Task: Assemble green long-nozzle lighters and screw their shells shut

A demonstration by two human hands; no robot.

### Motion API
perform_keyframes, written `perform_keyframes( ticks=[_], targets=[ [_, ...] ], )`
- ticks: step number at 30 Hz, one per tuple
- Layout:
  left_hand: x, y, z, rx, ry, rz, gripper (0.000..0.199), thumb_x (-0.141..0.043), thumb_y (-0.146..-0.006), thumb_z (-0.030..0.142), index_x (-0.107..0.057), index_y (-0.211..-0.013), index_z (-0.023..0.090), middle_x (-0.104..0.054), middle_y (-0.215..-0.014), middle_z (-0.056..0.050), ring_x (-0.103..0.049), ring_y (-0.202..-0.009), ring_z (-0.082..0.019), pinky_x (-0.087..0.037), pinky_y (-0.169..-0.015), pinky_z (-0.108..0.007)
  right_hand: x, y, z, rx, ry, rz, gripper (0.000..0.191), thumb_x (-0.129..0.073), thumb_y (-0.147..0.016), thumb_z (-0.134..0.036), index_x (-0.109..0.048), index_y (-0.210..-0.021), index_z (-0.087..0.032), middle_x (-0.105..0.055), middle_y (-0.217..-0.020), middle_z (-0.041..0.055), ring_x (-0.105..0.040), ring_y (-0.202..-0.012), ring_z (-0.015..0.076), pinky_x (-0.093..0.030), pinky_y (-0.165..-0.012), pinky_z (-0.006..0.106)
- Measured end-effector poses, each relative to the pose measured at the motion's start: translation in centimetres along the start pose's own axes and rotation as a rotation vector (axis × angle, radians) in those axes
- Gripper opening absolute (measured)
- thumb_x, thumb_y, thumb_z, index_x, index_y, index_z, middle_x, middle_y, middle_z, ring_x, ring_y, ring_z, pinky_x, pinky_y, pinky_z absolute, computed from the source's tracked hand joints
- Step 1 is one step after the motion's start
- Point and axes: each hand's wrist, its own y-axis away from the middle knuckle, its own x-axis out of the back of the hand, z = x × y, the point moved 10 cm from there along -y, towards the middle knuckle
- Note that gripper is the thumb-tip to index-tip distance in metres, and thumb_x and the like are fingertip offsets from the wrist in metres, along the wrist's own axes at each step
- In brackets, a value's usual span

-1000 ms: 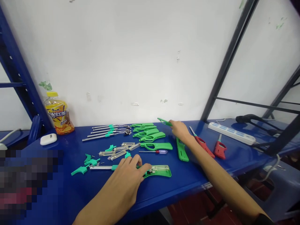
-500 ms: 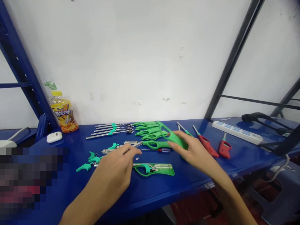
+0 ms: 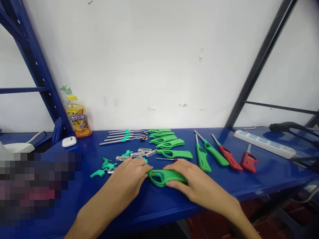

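Observation:
A green lighter casing (image 3: pixel 171 175) lies near the front of the table, its two halves seemingly together and a teal trigger showing in its loop. My right hand (image 3: pixel 196 181) is closed around its handle, thumb in front and fingers over the top. At the loop end, the fingers of my left hand (image 3: pixel 127 179) pinch the casing's tip; what lies under that palm is hidden. Just behind are a screwdriver (image 3: pixel 176 159) and several clear fuel tanks (image 3: pixel 137 154). Several teal triggers (image 3: pixel 98 173) are scattered left of my left hand.
Metal lighter tubes with wires (image 3: pixel 116 140) and green casing halves (image 3: pixel 170 143) line the back. To the right lie green lighters (image 3: pixel 203 159), red lighters (image 3: pixel 229 157) and a power strip (image 3: pixel 264 142). A drink bottle (image 3: pixel 79 119) and white earphone case (image 3: pixel 69 141) stand left.
My right hand has brought the green casing half down and left onto the half holding the tank and trigger, covering them. My left hand stays at the tip. The view has shifted slightly.

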Motion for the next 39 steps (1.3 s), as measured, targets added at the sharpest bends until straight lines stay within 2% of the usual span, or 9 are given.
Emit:
perform_keyframes(
  ticks=[4, 14, 18, 23, 28, 39],
  targets=[
    [-0.6, -0.2, 0.0, -0.007, -0.012, -0.016, 0.032, -0.048, -0.106, 0.011, -0.075, -0.119, 0.022, -0.075, -0.114, -0.008, -0.069, -0.109, -0.030, -0.053, -0.098, -0.051, -0.9, 0.1, 0.3, -0.003, -0.006, -0.026, 0.030, -0.064, -0.104, -0.044, -0.068, -0.128, -0.027, -0.069, -0.126, 0.0019, -0.060, -0.121, 0.0229, -0.043, -0.110, 0.038],
    [-1.4, -0.5, 0.2, 0.001, -0.071, -0.054, 0.032, -0.047, -0.104, 0.005, -0.073, -0.115, 0.020, -0.074, -0.111, -0.009, -0.065, -0.111, -0.032, -0.051, -0.098, -0.052, -1.3, 0.5, 1.0, -0.040, 0.020, -0.030, 0.033, -0.062, -0.105, -0.044, -0.068, -0.133, -0.027, -0.064, -0.122, 0.0049, -0.060, -0.116, 0.0245, -0.047, -0.105, 0.040],
    [-1.5, 0.0, -0.2, 0.050, -0.013, -0.105, 0.029, -0.047, -0.104, 0.008, -0.071, -0.114, 0.020, -0.071, -0.110, -0.009, -0.063, -0.110, -0.032, -0.050, -0.097, -0.052, -1.5, 0.7, 0.8, -0.045, 0.024, -0.051, 0.039, -0.062, -0.104, -0.046, -0.066, -0.138, -0.027, -0.063, -0.122, 0.0054, -0.060, -0.115, 0.0246, -0.047, -0.105, 0.040],
    [-1.1, 0.8, -0.1, 0.043, 0.098, -0.117, 0.025, -0.050, -0.104, 0.008, -0.068, -0.113, 0.022, -0.068, -0.112, -0.006, -0.062, -0.111, -0.027, -0.048, -0.099, -0.046, -1.8, 0.9, 0.6, -0.045, 0.017, -0.099, 0.039, -0.061, -0.104, -0.048, -0.066, -0.138, -0.029, -0.062, -0.118, 0.0040, -0.060, -0.113, 0.0229, -0.047, -0.104, 0.038],
    [-1.2, 0.8, -0.3, 0.092, 0.090, -0.161, 0.023, -0.052, -0.103, 0.008, -0.067, -0.113, 0.023, -0.067, -0.113, -0.005, -0.063, -0.109, -0.028, -0.048, -0.095, -0.045, -1.9, 0.9, 0.7, -0.052, 0.031, -0.106, 0.044, -0.062, -0.104, -0.049, -0.062, -0.144, -0.031, -0.060, -0.119, 0.0037, -0.058, -0.115, 0.0227, -0.046, -0.106, 0.039],
    [-1.4, 0.9, -0.4, 0.038, 0.093, -0.097, 0.028, -0.047, -0.104, 0.008, -0.067, -0.110, 0.026, -0.067, -0.109, -0.003, -0.062, -0.104, -0.026, -0.044, -0.089, -0.041, -1.8, 1.2, 0.2, -0.041, 0.029, -0.086, 0.041, -0.053, -0.108, -0.049, -0.060, -0.145, -0.032, -0.059, -0.131, 0.0060, -0.056, -0.124, 0.0246, -0.045, -0.111, 0.041]
  ],
)
